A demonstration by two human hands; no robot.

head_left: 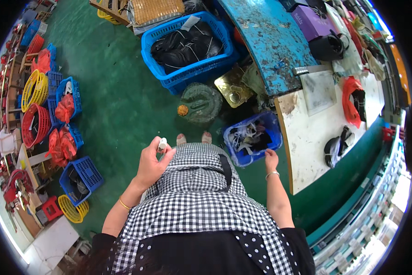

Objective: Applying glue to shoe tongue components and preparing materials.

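Note:
My left hand (pixel 153 164) is raised in front of the checked apron (pixel 197 208), fingers closed round a small white cylindrical piece (pixel 162 144) that sticks up past the thumb. Whether it is a cap, a spool or a small bottle I cannot tell. Over on the right, my right hand (pixel 271 160) hangs at the near right corner of a blue bin (pixel 245 160), its fingers drawn together over the rim. What those fingers hold, if anything, is hidden. Inside the bin lie white and dark scraps (pixel 251 137).
Ahead stands a blue basket (pixel 187 73) of black pieces, beside a round stool (pixel 201 104) and a golden tin (pixel 234 87). A worn blue table (pixel 265 41) and a white board (pixel 302 137) flank my right. Several coloured baskets (pixel 87 176) line the left.

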